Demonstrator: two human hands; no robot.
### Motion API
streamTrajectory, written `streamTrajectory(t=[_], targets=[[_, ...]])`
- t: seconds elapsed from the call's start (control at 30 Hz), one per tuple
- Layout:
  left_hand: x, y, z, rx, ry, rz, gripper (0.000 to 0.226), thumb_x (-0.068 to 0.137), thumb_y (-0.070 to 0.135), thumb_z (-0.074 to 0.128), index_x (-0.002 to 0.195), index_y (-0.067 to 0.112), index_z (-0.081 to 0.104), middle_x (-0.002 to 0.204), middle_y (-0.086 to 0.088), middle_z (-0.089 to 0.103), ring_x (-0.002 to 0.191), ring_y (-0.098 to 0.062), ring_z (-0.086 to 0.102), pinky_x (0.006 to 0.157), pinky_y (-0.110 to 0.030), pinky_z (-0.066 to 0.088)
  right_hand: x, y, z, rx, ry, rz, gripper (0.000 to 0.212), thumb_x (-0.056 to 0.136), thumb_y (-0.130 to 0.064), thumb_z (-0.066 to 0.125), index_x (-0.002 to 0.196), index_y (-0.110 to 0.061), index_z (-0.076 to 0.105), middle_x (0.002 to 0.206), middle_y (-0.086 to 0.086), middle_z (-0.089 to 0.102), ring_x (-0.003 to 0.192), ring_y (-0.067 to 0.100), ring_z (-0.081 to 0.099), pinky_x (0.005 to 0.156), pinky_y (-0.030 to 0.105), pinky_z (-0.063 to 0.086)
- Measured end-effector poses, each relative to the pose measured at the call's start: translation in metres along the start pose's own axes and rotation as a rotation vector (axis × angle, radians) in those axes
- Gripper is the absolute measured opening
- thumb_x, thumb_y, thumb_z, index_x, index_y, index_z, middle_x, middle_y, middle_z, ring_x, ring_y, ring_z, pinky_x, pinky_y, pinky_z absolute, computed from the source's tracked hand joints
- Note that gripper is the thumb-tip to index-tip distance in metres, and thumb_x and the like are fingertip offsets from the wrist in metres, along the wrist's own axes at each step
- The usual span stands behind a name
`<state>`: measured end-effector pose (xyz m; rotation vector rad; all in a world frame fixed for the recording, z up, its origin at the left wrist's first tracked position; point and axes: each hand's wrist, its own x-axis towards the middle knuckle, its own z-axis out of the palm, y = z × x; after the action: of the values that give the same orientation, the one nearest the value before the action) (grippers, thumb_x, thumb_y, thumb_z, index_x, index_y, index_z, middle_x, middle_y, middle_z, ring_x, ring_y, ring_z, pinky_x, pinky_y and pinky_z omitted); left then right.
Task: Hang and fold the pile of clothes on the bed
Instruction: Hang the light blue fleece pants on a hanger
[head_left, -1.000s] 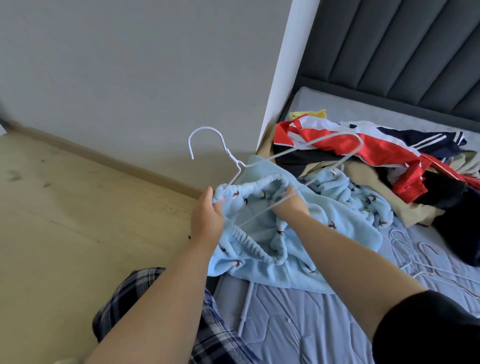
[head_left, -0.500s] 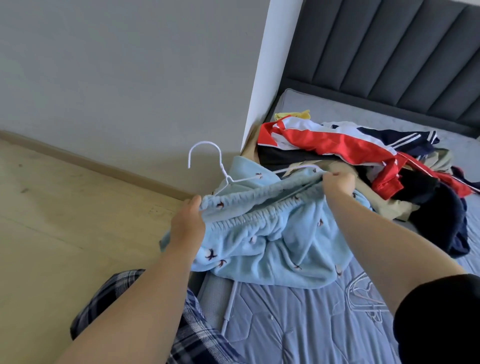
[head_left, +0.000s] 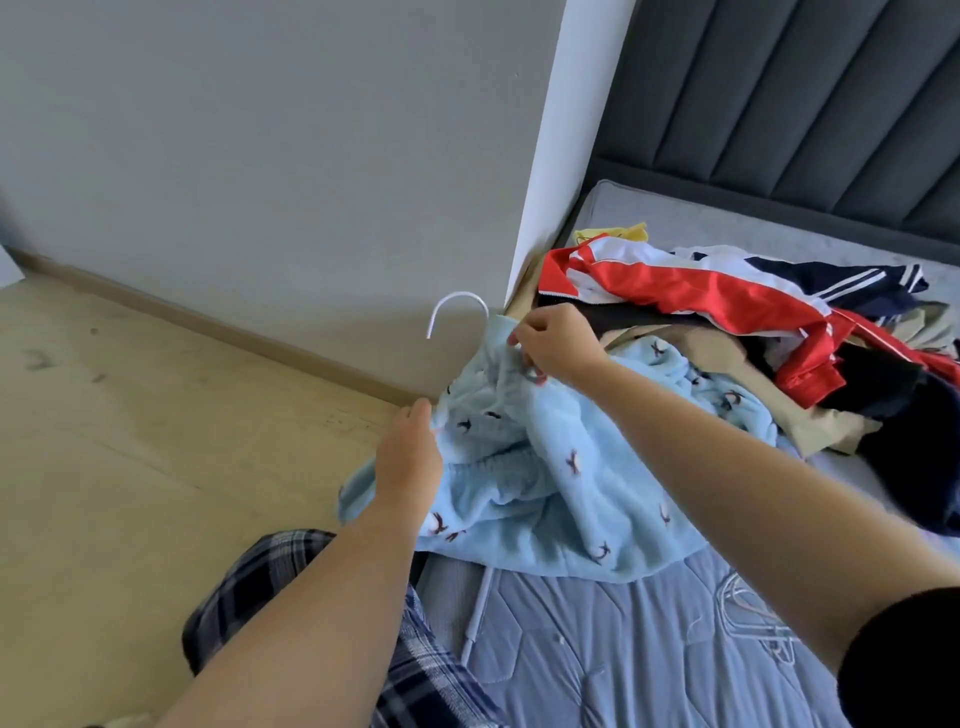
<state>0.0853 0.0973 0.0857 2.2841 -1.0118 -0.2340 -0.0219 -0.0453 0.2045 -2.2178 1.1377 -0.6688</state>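
Head view. A light-blue fleece garment (head_left: 571, 483) with small bird prints lies at the near-left edge of the bed (head_left: 623, 670), its lower left part hanging over the side toward the floor (head_left: 130, 441) and its right part touching the pile (head_left: 727, 322). Only the white hook of a hanger (head_left: 457, 309) shows, rising above the garment's top edge close to the wall corner; the rest is hidden in the fabric. The right hand (head_left: 556, 343) holds the top edge just below the hook, its fingers (head_left: 522, 338) pressed together and pinching the fleece. The left hand (head_left: 410, 457) grips the garment's left edge lower down, fingers curled round the fabric and mostly hidden behind the hand. The pile, red-and-white, navy, beige, black and yellow pieces, is heaped toward the grey headboard (head_left: 805, 104). Spare hangers (head_left: 748, 613) lie on the quilt beside the right forearm. Plaid trousers (head_left: 291, 582) show at lower left.
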Motion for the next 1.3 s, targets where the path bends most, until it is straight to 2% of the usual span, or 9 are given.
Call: streamTrajectory(t=[0.17,0.27,0.37,0.5,0.63,0.83,1.0,1.17,1.3], targets=[[0.000,0.000,-0.009,-0.054,0.075,-0.036,0.021,0.087,-0.008,0.041,0.099,0.007,0.048,0.096,-0.008,0.056,0.081,-0.022,0.048,0.067,-0.029,0.034,-0.003,0.019,0.001,-0.351,-0.022,-0.158,0.033,0.092,-0.011,0.045,0.121,-0.009,0.061,0.117,0.011,0.060,0.114,0.028,0.049,0.096,0.035,0.039],[-0.004,0.001,-0.010,-0.194,0.135,-0.049,0.017,0.088,-0.005,0.037,0.082,0.012,0.039,0.077,-0.004,0.047,0.072,-0.021,0.042,0.059,-0.030,0.028,-0.009,0.035,0.008,-0.414,-0.292,-0.090,0.027,0.099,-0.035,0.041,0.088,-0.019,0.060,0.082,0.002,0.061,0.091,0.025,0.056,0.079,0.031,0.035],[-0.008,0.003,-0.011,-0.289,0.227,-0.009,0.013,0.093,0.007,0.042,0.080,0.009,0.043,0.076,-0.007,0.050,0.071,-0.023,0.045,0.061,-0.033,0.033,-0.011,0.045,0.005,-0.448,-0.196,-0.127,0.035,0.096,-0.035,0.049,0.067,-0.015,0.051,0.067,0.002,0.054,0.077,0.028,0.051,0.068,0.032,0.031],[-0.009,0.007,-0.014,-0.339,0.303,-0.006,0.005,0.088,0.001,0.046,0.087,0.002,0.051,0.083,-0.012,0.056,0.076,-0.027,0.050,0.069,-0.038,0.041,-0.011,0.057,-0.006,-0.839,0.028,-0.237,0.019,0.085,-0.003,0.047,0.091,-0.011,0.063,0.090,0.007,0.063,0.094,0.030,0.053,0.092,0.037,0.031],[-0.009,0.007,-0.015,-0.307,0.336,-0.001,0.005,0.085,-0.003,0.048,0.087,-0.002,0.052,0.081,-0.017,0.056,0.075,-0.029,0.049,0.070,-0.041,0.040,-0.015,0.051,-0.002,-1.133,-0.085,-0.079,0.021,0.086,-0.008,0.043,0.097,-0.017,0.058,0.098,0.001,0.062,0.110,0.027,0.050,0.113,0.052,0.012],[-0.010,0.007,-0.014,-0.266,0.346,0.122,0.011,0.079,-0.010,0.051,0.080,0.000,0.050,0.072,-0.012,0.051,0.066,-0.024,0.043,0.060,-0.035,0.033,-0.024,0.041,0.008,-0.299,-0.036,-0.260,0.040,0.093,-0.009,0.042,0.131,-0.013,0.054,0.124,0.009,0.060,0.116,0.027,0.051,0.092,0.033,0.038],[-0.011,0.007,-0.011,-0.235,0.327,0.147,0.008,0.079,-0.006,0.056,0.084,0.000,0.053,0.076,-0.012,0.055,0.069,-0.023,0.044,0.060,-0.033,0.031,-0.019,0.051,0.008,-0.644,-0.404,-0.048,0.027,0.096,-0.016,0.044,0.120,-0.013,0.056,0.116,0.010,0.061,0.105,0.029,0.057,0.086,0.037,0.046],[-0.013,0.011,-0.011,-0.247,0.297,0.170,0.035,0.086,0.001,0.056,0.121,0.003,0.057,0.110,-0.013,0.065,0.099,-0.031,0.058,0.079,-0.037,0.042,-0.028,0.051,0.017,-0.622,-0.155,-0.074,0.022,0.093,-0.008,0.044,0.105,-0.012,0.061,0.102,0.008,0.062,0.092,0.030,0.056,0.072,0.034,0.043],[-0.005,0.021,-0.034,-0.336,0.378,0.069,0.027,0.085,-0.004,0.048,0.108,0.002,0.062,0.095,-0.012,0.065,0.088,-0.032,0.057,0.076,-0.037,0.043,-0.023,0.022,0.017,-0.525,0.027,-0.175,0.019,0.091,-0.007,0.048,0.100,-0.006,0.064,0.095,0.014,0.062,0.085,0.037,0.057,0.075,0.040,0.044]])
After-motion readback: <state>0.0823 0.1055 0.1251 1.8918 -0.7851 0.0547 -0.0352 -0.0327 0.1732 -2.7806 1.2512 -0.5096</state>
